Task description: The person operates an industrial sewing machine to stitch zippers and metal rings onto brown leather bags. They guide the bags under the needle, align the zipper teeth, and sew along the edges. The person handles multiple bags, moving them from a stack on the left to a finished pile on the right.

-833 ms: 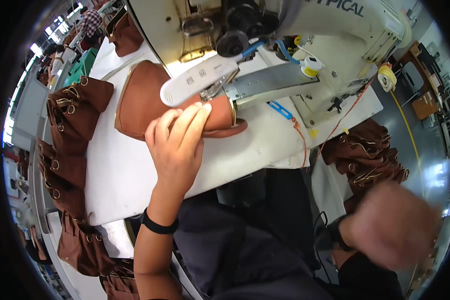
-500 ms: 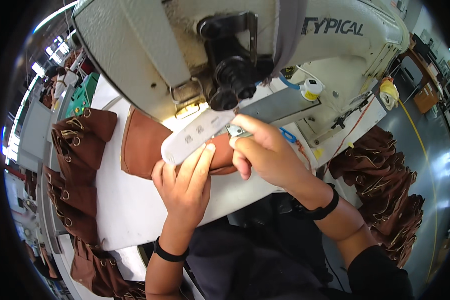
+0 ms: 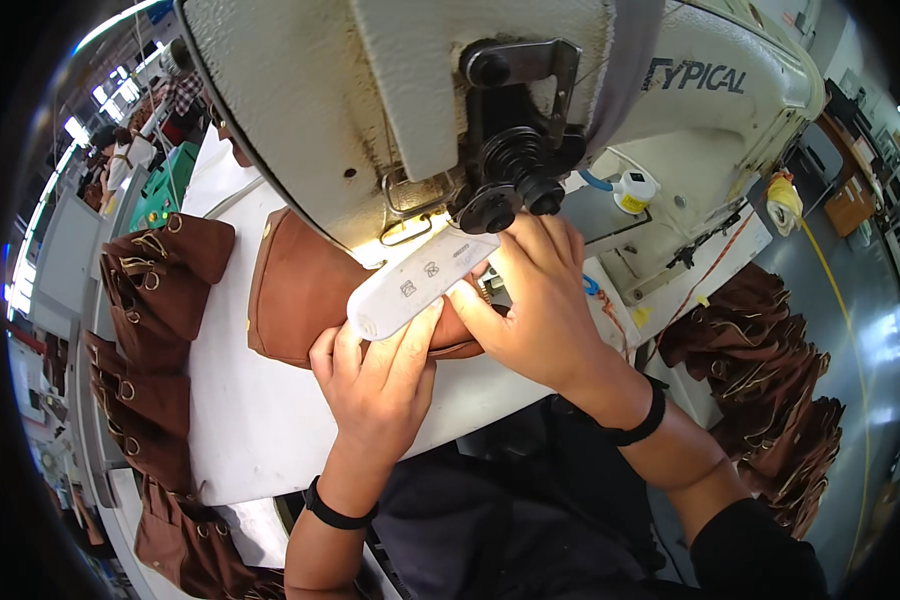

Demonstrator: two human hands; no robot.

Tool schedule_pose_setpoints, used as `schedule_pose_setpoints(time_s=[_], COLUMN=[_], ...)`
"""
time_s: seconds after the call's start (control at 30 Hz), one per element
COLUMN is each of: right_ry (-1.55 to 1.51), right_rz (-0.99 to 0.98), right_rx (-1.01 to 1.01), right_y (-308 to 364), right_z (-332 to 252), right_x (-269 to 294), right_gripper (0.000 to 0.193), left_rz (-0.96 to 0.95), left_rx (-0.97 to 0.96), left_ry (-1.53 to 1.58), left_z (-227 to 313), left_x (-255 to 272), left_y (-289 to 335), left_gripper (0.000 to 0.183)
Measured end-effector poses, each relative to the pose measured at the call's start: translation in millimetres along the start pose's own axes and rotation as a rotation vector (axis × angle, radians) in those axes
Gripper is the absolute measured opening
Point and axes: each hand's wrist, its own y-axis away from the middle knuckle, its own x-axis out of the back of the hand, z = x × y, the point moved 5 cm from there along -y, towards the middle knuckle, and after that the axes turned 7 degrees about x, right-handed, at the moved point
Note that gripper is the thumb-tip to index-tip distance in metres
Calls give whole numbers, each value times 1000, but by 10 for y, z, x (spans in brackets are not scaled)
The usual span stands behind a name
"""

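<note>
A brown leather piece lies on the white table under the head of a cream industrial sewing machine. A white lamp bar sticks out over it. My left hand presses flat on the near edge of the leather, fingers spread toward the lamp bar. My right hand rests on the leather just right of the needle area, fingers curled down; the needle itself is hidden behind the lamp bar and the machine head. Both wrists wear black bands.
Stacks of brown leather pieces with metal rings hang along the table's left edge and pile up at the right. A small white bottle with a yellow label stands on the machine bed. Other workstations show at far left.
My right hand rose from my lap to the leather beside the needle. My head moved closer, so the machine head now fills the top of the view. The left hand stayed on the leather.
</note>
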Motion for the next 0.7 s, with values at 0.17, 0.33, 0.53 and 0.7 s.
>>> schedule_pose_setpoints(time_s=[0.17,0.33,0.53,0.7], right_ry=[-31,-50,-64,-74], right_rz=[16,60,73,110], right_rx=[1,11,-18,-49], right_y=[-41,-35,-30,-32], right_z=[40,57,55,62], right_x=[-73,-138,-139,-142], right_gripper=[20,19,19,18], left_rz=[15,-7,-17,-16], left_rx=[10,1,10,24], left_ry=[4,21,45,44], left_z=[0,-58,-51,-40], left_x=[-22,2,11,4], left_y=[11,7,-33,-53], left_gripper=[48,56,55,55])
